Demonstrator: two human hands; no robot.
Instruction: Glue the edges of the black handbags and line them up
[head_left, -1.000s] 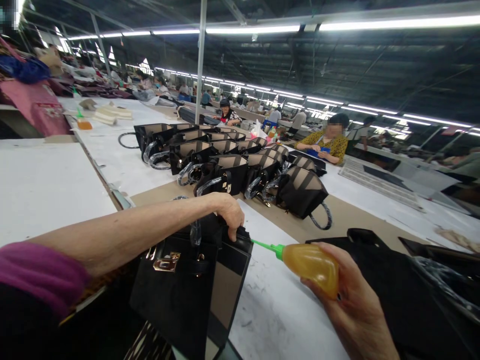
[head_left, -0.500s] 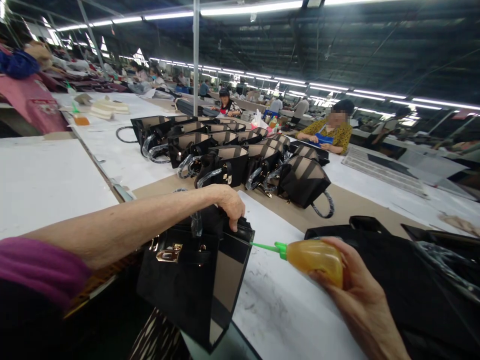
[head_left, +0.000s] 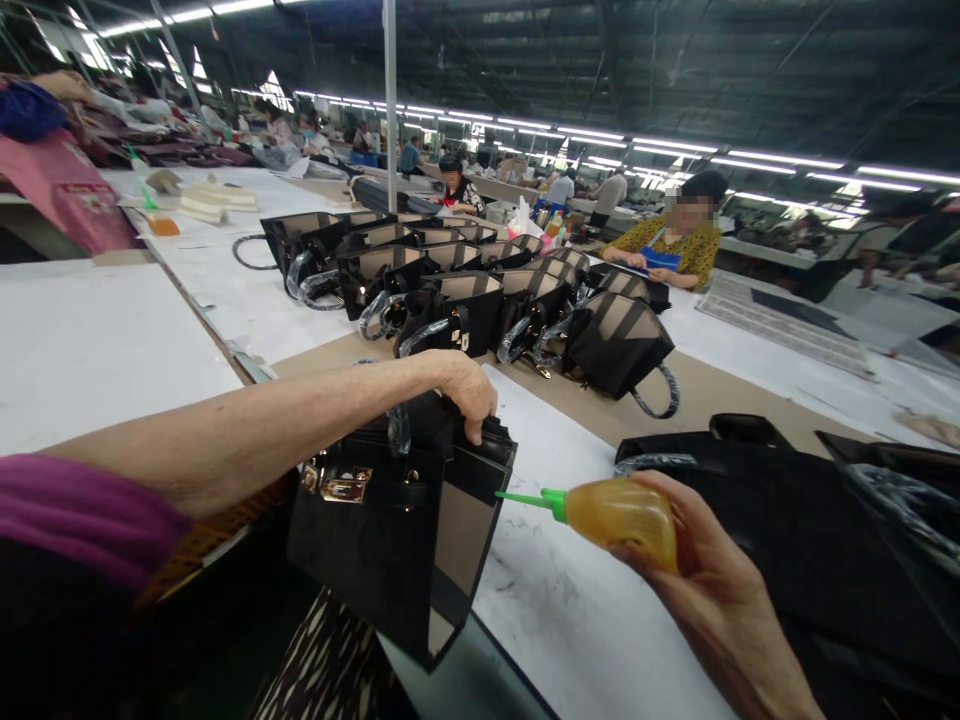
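Note:
A black handbag [head_left: 367, 540] with beige side panels and a gold clasp hangs tilted over the near table edge. My left hand [head_left: 471, 395] grips its top rim, fingers partly inside the opening. In my right hand [head_left: 697, 560] is a squeeze bottle [head_left: 619, 515] of amber liquid, with a thin green nozzle pointing left. The nozzle tip is at the bag's side edge, near the beige panel; whether it touches cannot be told. Clear plastic wraps the bag's handle.
Rows of similar black and beige handbags [head_left: 465, 300] stand across the table [head_left: 570, 440]. More black bags [head_left: 780, 520] lie at the right. A person in yellow [head_left: 694, 250] works beyond. Another amber bottle [head_left: 163, 224] stands far left.
The bag has shifted slightly up and right with my left hand. The nozzle tip has moved slightly left and down along the bag's side edge. My view has tilted down a little.

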